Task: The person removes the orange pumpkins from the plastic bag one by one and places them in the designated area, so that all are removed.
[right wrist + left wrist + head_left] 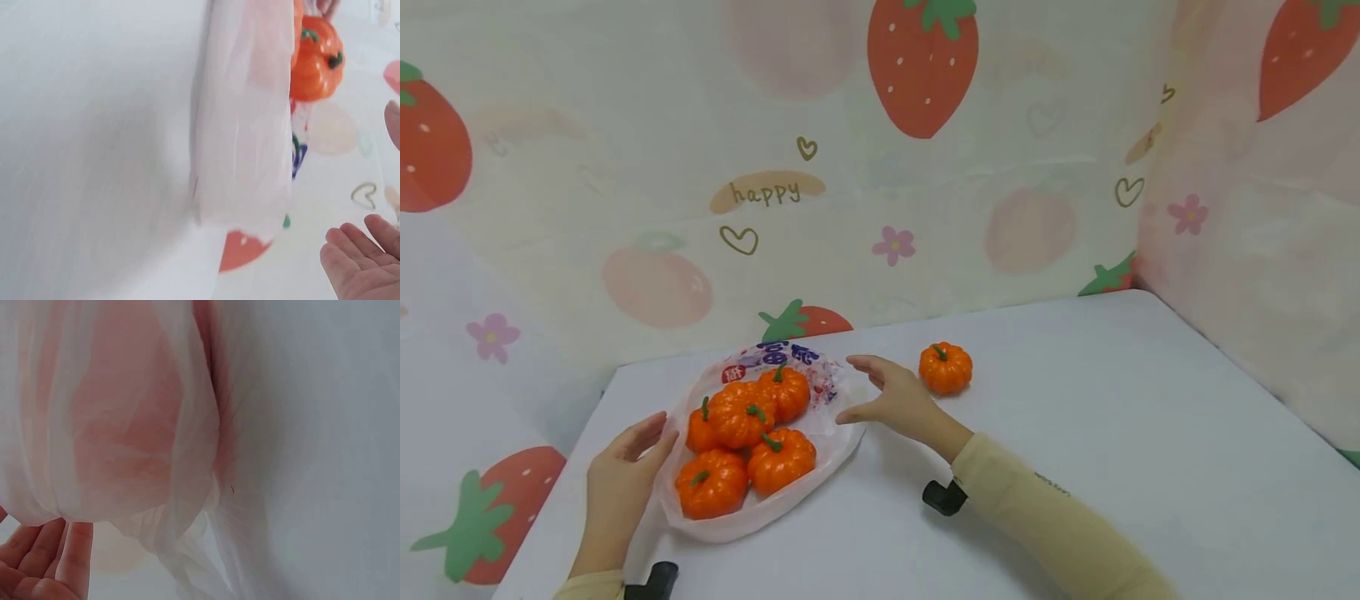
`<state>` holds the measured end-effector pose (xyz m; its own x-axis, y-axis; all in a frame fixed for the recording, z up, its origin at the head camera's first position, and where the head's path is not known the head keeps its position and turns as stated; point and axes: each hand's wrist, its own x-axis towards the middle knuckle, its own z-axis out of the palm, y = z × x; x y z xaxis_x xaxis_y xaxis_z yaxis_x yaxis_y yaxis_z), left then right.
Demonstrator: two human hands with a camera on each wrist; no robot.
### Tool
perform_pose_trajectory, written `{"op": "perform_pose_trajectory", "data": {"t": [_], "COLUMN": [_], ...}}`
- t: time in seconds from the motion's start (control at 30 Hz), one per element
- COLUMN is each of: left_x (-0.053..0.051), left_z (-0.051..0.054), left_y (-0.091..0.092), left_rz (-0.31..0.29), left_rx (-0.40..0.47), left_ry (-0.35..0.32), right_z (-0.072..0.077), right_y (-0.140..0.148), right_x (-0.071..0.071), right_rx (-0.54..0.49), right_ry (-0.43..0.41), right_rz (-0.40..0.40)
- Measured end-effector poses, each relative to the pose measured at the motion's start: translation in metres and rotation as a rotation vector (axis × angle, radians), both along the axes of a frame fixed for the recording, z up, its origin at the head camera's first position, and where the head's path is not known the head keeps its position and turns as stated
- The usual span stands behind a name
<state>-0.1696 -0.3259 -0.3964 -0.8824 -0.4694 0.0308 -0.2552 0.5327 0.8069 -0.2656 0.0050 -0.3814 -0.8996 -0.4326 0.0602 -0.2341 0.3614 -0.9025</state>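
A white plastic bag with blue and red print lies spread like a shallow bowl, its rim rolled up. Several small orange pumpkins with green stems are heaped in it. At the bag's left rim is my left hand, fingers loosely bent and thumb apart from them. In the left wrist view its fingertips meet the bag's edge; whether they press it is unclear. My right hand hovers by the right rim, thumb and fingers spread, holding nothing. Through the bag's wall the pumpkins show faintly.
One more orange pumpkin sits on the white table, just beyond my right hand. A cloth printed with strawberries and hearts hangs behind the table and along its right side. A black wrist camera sticks out beneath the right sleeve.
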Motion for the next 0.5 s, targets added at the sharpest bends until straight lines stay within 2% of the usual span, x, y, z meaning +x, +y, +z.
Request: {"op": "perform_pose_trajectory", "data": {"t": [0.23,0.5], "left_x": [0.000,0.001], "left_z": [-0.003,-0.002], "left_y": [-0.001,-0.001], "left_rz": [-0.020,-0.029], "left_rx": [0.013,0.037], "left_ry": [0.005,-0.015], "right_z": [-0.004,-0.003], "right_y": [-0.042,-0.077], "right_x": [0.008,0.017], "right_rx": [-0.061,0.002], "right_ry": [-0.005,0.012], "right_rz": [0.085,0.091]}}
